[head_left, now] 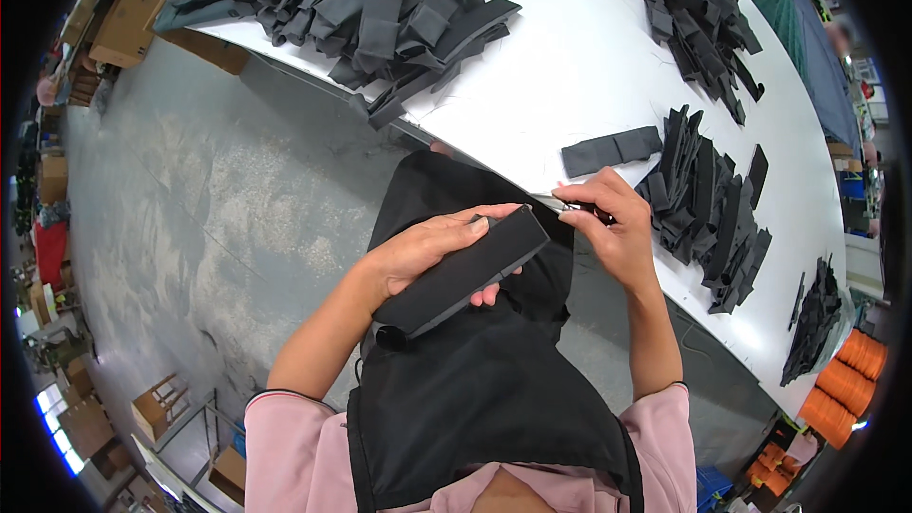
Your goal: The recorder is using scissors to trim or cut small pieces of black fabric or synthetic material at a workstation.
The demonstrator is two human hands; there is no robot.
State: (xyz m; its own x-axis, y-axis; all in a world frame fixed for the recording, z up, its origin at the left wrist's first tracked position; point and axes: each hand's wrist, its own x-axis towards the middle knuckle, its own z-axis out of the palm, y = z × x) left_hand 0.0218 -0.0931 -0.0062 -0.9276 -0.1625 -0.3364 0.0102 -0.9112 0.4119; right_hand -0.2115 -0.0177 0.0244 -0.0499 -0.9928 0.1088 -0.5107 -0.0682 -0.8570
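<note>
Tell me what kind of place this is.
Likely a sewing or garment workshop. A long white worktable carries heaps of cut black fabric pieces, orange thread cones sit at its end, and the left hand holds a black padded strip.

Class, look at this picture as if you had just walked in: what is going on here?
A person in a pink top and black apron stands at a white table. The left hand grips a long black padded strip held over the apron. The right hand holds a small metal tool, probably snips, at the strip's end. Heaps of similar black pieces lie on the table, with one single piece beside the right hand.
</note>
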